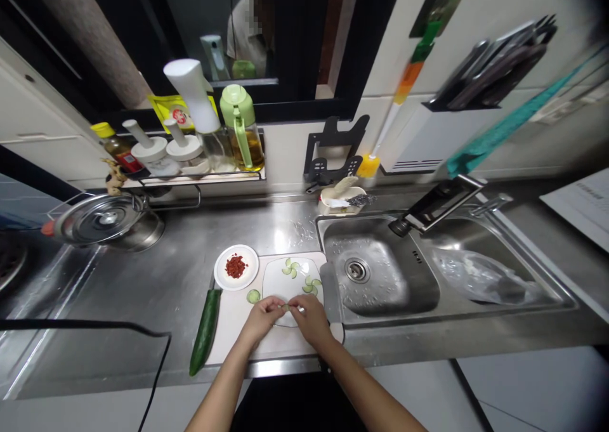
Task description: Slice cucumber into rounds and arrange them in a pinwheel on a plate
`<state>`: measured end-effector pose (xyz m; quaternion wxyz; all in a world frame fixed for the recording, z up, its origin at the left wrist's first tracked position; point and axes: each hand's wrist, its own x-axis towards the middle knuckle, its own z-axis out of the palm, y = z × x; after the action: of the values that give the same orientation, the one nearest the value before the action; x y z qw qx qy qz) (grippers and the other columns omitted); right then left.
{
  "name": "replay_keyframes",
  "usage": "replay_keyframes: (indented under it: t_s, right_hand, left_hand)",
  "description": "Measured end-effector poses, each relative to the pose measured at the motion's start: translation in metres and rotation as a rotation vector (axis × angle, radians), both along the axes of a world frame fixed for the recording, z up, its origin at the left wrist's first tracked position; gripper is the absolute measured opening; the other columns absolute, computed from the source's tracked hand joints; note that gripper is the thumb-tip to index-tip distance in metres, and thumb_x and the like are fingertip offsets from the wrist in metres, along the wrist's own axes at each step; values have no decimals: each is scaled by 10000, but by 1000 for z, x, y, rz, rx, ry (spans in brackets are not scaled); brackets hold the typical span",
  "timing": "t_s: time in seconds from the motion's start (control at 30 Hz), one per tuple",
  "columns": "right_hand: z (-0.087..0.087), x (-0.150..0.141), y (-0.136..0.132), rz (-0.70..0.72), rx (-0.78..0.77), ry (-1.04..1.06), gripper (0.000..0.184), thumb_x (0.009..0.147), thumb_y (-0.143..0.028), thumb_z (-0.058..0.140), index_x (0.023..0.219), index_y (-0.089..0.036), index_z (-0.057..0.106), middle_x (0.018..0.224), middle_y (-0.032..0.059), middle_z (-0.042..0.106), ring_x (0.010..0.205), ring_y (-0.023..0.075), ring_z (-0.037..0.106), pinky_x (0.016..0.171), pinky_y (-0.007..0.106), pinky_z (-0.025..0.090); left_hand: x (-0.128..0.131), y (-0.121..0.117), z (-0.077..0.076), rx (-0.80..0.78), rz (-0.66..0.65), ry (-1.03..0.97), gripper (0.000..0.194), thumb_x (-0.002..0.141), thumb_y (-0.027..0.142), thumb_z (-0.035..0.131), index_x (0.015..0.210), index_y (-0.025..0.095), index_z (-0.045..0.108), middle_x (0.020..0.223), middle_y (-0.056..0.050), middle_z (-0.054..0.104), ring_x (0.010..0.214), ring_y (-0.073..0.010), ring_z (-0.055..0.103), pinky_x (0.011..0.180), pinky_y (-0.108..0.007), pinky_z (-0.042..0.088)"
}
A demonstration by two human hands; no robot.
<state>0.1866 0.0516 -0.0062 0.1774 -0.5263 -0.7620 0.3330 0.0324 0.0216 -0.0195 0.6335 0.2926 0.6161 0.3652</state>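
Note:
My left hand (263, 319) and my right hand (311, 321) meet over the near part of a white square plate (272, 278). Thumb and fingers of both are pinched on a small cucumber slice (286, 307), mostly covered by the fingertips. Farther back on the plate, thin cucumber pieces form two fanned, flower-like groups, one at the back (290, 268) and one at the right (311, 285). Round cucumber slices (253, 296) lie on the pale cutting board (227, 333) left of the plate. A cut cucumber (205, 332) rests along the board's left edge.
A small white dish (220, 278) holds chopped red bits (236, 266). A grey blade-like shape (329, 286) lies along the board's right side, beside the sink (380, 305). A lidded pot (137, 232) stands left; an oil jug (240, 127) and jars occupy the back shelf.

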Motion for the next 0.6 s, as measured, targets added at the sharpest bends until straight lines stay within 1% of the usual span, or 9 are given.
replay_keyframes:
  t_s: [0.1,0.2,0.27,0.37,0.47,0.53,0.6]
  right_hand:
    - [0,5,-1,-6,33,30,141,829,-197,518,787,-217,651,782,0,659,831,161,558,766,261,385]
    - [0,8,-2,12,42,69,156,838,-194,504,798,-220,653,793,7,657,827,168,557,790,283,386]
    - [0,9,-2,34,48,76,161,843,-195,499,801,-222,652,798,9,654,834,169,555,805,292,385]
    - [0,10,-3,49,46,67,158,841,-206,502,789,-220,650,805,15,653,849,168,553,811,294,388]
    - [-3,11,-7,-9,-18,91,149,822,-206,511,771,-215,651,801,15,658,838,164,562,796,284,395]
    - [-6,11,-9,-89,-111,138,146,801,-191,506,780,-210,650,794,11,663,796,157,575,755,268,407]
    - [-12,10,-11,-178,-222,187,146,776,-177,500,805,-205,641,744,0,653,715,146,580,688,250,415]
  left_hand:
    - [4,1,3,-104,20,-154,477,603,551,692,834,147,591,557,70,463,451,-28,353,452,-177,211]
    - [7,1,0,-181,69,-259,518,641,612,633,857,143,582,657,16,562,476,-31,420,457,-172,234]
    - [9,2,-4,-196,104,-282,521,636,619,634,826,137,581,663,4,577,480,-33,433,459,-173,241]
    - [11,4,-11,-182,148,-258,481,582,569,701,737,133,567,580,34,526,462,-29,403,456,-170,228]
    - [13,6,-15,-127,161,-212,444,524,474,763,736,133,575,511,68,468,439,-27,362,447,-174,206]
    - [14,7,-16,-81,171,-175,454,508,418,776,814,133,600,490,85,446,430,-29,345,447,-179,202]
    - [14,8,-16,-51,175,-120,479,510,375,773,893,131,620,491,90,447,437,-35,359,462,-184,232]
